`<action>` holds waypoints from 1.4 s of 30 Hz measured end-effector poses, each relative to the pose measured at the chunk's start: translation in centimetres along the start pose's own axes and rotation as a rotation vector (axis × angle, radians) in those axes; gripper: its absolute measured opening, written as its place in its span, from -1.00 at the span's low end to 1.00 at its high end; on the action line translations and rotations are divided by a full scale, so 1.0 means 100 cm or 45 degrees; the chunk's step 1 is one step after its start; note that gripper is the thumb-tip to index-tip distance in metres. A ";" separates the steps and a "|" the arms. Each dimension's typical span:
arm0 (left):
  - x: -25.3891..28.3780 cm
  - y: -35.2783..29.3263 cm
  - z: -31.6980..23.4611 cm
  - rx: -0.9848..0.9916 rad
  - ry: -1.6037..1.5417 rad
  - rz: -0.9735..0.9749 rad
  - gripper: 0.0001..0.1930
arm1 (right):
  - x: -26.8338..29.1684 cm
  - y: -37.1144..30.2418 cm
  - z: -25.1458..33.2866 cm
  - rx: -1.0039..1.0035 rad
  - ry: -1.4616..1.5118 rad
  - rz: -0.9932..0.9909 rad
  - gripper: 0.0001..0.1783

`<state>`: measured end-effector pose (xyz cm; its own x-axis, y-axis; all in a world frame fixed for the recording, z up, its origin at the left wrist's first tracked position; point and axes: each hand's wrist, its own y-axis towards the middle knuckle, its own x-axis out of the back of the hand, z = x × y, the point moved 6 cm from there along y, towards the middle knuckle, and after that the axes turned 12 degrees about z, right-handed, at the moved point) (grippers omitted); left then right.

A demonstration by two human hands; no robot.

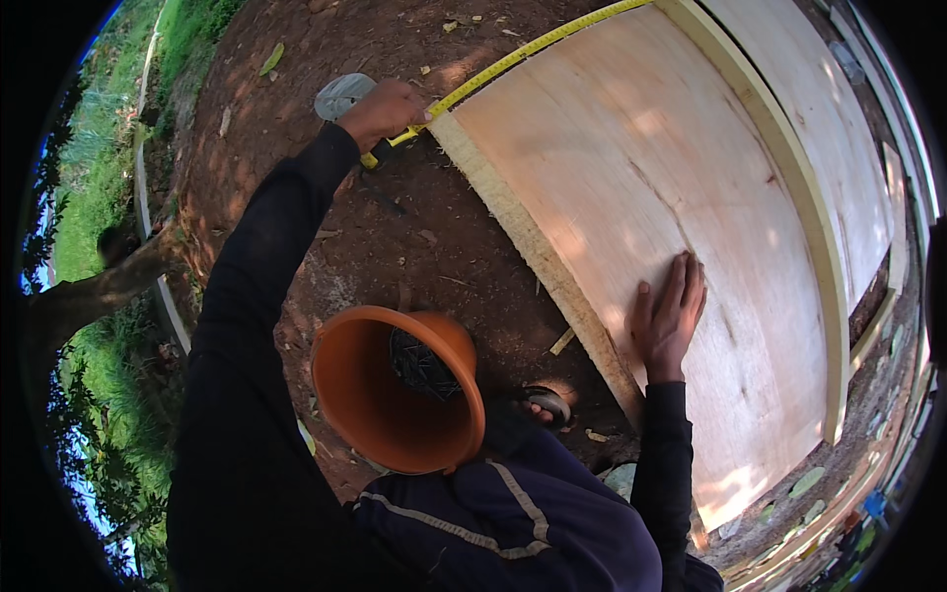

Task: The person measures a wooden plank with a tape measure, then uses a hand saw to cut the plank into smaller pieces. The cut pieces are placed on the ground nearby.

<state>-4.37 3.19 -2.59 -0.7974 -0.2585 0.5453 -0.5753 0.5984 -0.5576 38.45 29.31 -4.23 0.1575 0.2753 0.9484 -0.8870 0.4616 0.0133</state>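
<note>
My left hand is closed on a yellow and black tape measure at the far left corner of a plywood panel. From there the yellow tape blade runs along the panel's far edge and out of view at the top. My right hand lies flat on the panel's face, fingers spread. A wooden batten crosses the panel on the right. Its near left side shows a rough-sawn wooden edge.
An orange bucket holding dark nails stands tilted beside my legs on brown soil. A second pale board lies beyond the batten. A tree trunk and grass border the left. Several timber strips lie at the right.
</note>
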 end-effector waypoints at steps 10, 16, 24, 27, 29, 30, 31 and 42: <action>-0.004 0.018 -0.008 -0.129 0.087 0.000 -0.70 | 0.004 -0.001 -0.003 -0.029 -0.006 -0.004 -0.28; -0.003 0.031 -0.003 -0.082 0.085 0.073 -0.68 | 0.007 -0.003 -0.003 -0.012 0.013 -0.014 -0.28; 0.002 0.052 0.019 -0.365 0.806 0.136 -0.85 | 0.014 0.000 0.002 0.121 0.093 0.055 -0.25; 0.005 0.046 0.012 -0.248 0.554 0.057 -0.86 | 0.030 -0.008 -0.031 0.214 0.308 0.111 -0.28; -0.004 0.032 0.000 -0.060 0.269 -0.037 -0.87 | 0.056 -0.021 -0.054 -0.006 0.204 0.202 -0.36; -0.013 0.018 -0.020 -0.101 0.181 -0.059 -0.85 | 0.075 -0.033 -0.070 -0.023 0.093 0.248 -0.37; -0.019 -0.002 -0.029 -0.124 0.091 -0.080 -0.84 | 0.093 -0.045 -0.084 -0.035 -0.010 0.308 -0.37; -0.194 -0.141 -0.143 -0.256 -0.607 0.460 -0.88 | 0.221 -0.268 -0.190 -0.513 -0.335 0.563 -0.42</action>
<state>21.80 10.63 3.61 -0.9551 -0.2957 -0.0202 -0.2463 0.8298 -0.5008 73.94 39.09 10.30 -0.3422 0.3196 0.8836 -0.6034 0.6461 -0.4673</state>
